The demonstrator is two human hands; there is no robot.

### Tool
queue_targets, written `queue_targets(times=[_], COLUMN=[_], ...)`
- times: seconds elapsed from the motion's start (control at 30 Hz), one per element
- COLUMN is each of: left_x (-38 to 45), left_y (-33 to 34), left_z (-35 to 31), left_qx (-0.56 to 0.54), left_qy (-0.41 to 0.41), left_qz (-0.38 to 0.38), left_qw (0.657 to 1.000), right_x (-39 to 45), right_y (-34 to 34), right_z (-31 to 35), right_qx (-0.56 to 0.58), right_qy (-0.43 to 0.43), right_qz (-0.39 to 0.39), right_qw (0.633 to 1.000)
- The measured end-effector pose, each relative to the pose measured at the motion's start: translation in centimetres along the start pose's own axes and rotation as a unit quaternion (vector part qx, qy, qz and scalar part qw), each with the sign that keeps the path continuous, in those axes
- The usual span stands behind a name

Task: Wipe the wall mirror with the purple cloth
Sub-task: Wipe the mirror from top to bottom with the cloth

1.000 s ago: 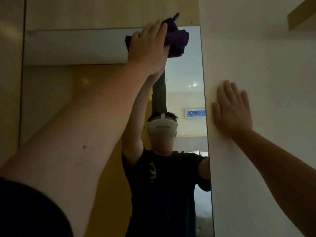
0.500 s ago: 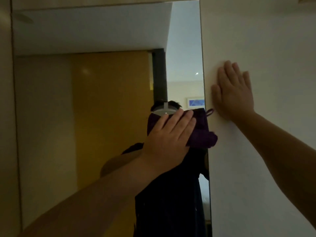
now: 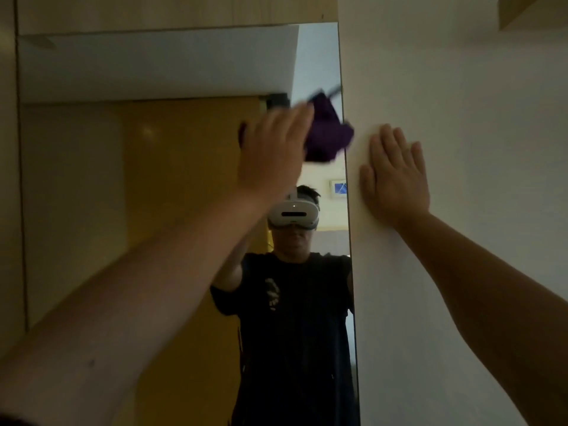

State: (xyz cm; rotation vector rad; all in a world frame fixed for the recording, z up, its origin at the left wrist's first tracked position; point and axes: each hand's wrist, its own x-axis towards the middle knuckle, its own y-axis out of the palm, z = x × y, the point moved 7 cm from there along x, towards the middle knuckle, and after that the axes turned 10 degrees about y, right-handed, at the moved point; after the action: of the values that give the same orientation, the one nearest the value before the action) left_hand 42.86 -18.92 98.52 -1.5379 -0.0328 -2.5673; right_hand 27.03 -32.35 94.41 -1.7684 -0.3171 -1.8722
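Observation:
A tall wall mirror [image 3: 129, 186] fills the left and middle of the view, its right edge running down beside a white wall. My left hand [image 3: 273, 152] is pressed against the upper right part of the glass, blurred with motion, gripping a bunched purple cloth [image 3: 327, 136] that sticks out past my fingers and overlaps the mirror's right edge. My right hand [image 3: 395, 176] lies flat, fingers spread, on the white wall just right of the mirror, holding nothing. The glass reflects a person in a dark shirt with a white headset.
The white wall [image 3: 461, 87] stands right of the mirror. Pale wood panelling [image 3: 172, 10] frames the mirror above and on the left. A wooden ledge [image 3: 534, 9] juts out at the top right corner.
My left hand swept the cloth from the mirror's top down to mid-height, and has now come back up along the right edge. My right hand stayed flat on the wall.

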Motion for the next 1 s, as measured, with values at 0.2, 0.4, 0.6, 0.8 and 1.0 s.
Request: queue_targets(times=[0.2,0.4,0.6,0.8,1.0], left_x=[0.3,-12.3,-25.6,-25.0,-25.1], left_y=[1.8,2.0,2.8,0.7,-2.5], left_z=[0.2,-6.1,-12.1,-11.8,-5.5], left_qx=[0.059,0.016,-0.011,-0.062,-0.050], left_qy=[0.081,0.136,0.195,0.180,0.123], left_qz=[0.058,0.078,0.127,0.131,0.056], left_qw=[0.993,0.987,0.973,0.973,0.990], right_x=[-0.3,0.0,-1.7,-5.0,-9.3], right_y=[-0.1,-0.3,-0.4,-2.1,-4.5], right_z=[-0.1,0.4,1.1,2.7,8.5], right_qx=[0.005,0.007,0.020,0.056,0.092], right_qy=[-0.003,0.004,0.031,0.035,-0.003], right_qz=[-0.013,-0.003,0.014,0.057,0.057], right_qw=[1.000,1.000,0.999,0.996,0.994])
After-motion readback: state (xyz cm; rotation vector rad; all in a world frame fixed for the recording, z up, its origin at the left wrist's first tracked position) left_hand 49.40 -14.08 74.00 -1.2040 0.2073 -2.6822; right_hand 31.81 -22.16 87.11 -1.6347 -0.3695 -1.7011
